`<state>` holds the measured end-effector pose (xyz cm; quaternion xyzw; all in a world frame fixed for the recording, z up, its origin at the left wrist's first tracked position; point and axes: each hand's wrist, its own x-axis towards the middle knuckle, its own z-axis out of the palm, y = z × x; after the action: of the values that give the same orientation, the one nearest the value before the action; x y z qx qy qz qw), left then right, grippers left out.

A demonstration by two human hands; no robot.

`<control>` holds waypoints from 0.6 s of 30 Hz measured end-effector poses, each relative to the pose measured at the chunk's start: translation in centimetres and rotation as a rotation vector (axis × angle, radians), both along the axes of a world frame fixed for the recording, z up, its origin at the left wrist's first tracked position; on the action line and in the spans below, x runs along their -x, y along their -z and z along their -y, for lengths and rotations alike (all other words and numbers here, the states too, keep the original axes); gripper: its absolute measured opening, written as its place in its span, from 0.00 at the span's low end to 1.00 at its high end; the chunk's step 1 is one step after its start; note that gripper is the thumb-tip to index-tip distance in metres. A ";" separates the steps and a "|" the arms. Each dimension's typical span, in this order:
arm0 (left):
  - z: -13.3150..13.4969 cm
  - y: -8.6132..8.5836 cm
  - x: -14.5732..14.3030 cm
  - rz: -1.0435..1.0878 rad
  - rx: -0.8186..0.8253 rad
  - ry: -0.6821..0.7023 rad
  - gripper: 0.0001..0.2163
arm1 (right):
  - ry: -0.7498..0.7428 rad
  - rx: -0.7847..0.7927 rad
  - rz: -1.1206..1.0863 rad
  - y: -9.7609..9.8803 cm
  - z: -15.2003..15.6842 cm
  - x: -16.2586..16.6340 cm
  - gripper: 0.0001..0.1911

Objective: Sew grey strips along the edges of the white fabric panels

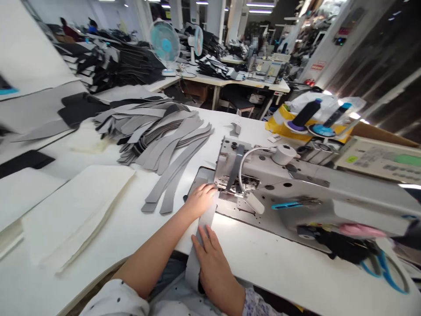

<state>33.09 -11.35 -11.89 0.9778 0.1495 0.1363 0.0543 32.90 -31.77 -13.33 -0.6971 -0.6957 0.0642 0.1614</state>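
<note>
Grey fabric, one strip [208, 217], runs from the one sewing machine [279, 177] down over the edge of the white table [259, 256]! Two hands on it: the left hand [201, 200] beside the machine head, grip impossible to tell; the right hand [213, 267] lies flat, fingers parted. Two thread cones [307, 115] stand behind, two fans [165, 41] beyond.

On the near desk [279, 272], a fabric strip [208, 216] is lying under the left hand [201, 199] and, closer to six o'clock, the right hand [213, 263]. Reckoning from the left hand, the sewing machine [305, 186] is standing at three o'clock, thread cones [305, 115] behind it toward two, scissors [385, 266] lying at four. Folded sheets [79, 210] are resting at nine, piled cut strips [161, 134] at eleven. Beyond, two fans [166, 41] are standing on a farther desk [223, 81], between eleven and twelve.
</note>
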 end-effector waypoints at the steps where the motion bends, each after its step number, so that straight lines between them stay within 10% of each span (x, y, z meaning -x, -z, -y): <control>1: 0.0 -0.4 0.6 -0.016 -0.004 0.002 0.14 | -0.003 -0.059 0.042 0.6 0.2 0.3 0.35; 6: -5.2 -4.9 10.7 0.000 0.027 -0.248 0.16 | -0.245 -0.442 0.197 3.2 1.7 0.9 0.26; 13: -13.6 -12.6 40.9 -0.391 0.072 -1.416 0.29 | -0.255 -0.423 0.273 4.9 1.9 0.6 0.26; 18: -12.0 -12.0 49.3 -0.428 0.399 -1.401 0.27 | -0.279 -0.406 0.279 4.6 1.8 1.9 0.28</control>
<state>-16.16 0.66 0.09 0.6308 0.7648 -0.0834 0.1008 31.01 -33.53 -17.91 -0.5500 -0.7990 -0.1516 0.1900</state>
